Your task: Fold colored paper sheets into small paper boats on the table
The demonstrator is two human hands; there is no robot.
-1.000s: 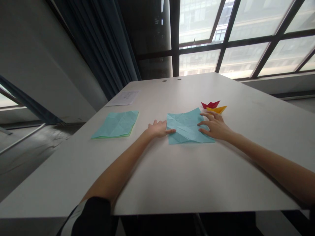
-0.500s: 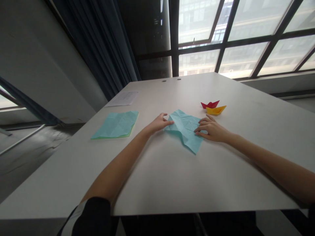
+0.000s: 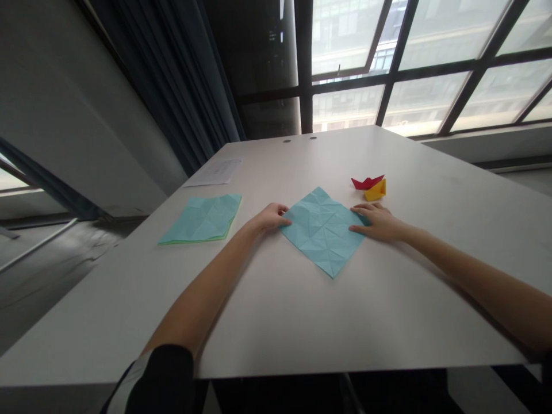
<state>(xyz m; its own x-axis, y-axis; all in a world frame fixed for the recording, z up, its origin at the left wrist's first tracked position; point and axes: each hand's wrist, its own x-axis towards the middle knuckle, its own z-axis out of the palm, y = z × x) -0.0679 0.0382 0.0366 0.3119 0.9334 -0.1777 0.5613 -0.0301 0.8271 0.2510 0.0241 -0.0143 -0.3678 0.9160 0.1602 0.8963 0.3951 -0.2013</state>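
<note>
A creased light-blue sheet of origami paper point(image 3: 325, 230) lies spread out on the table, turned like a diamond with one corner towards me. At its left corner, my left hand point(image 3: 272, 217) pinches the edge between thumb and fingers. My right hand point(image 3: 376, 222) grips the opposite corner, with thumb and forefinger a little apart on the paper and the corner partly hidden under them. Just beyond the right hand sit a yellow paper boat point(image 3: 375, 190) and a red paper boat point(image 3: 365, 183), close together.
On the left of the white table point(image 3: 276, 322) lies a stack of square paper point(image 3: 202, 218), light blue on top with green beneath. Behind it is a printed white sheet point(image 3: 215, 172). A dark blue curtain point(image 3: 172, 75) and windows stand past the far edge.
The bent, rumpled blue paper has been pulled out nearly flat. My left hand moved slightly left, my right hand right. The yellow boat has turned and now points differently.
</note>
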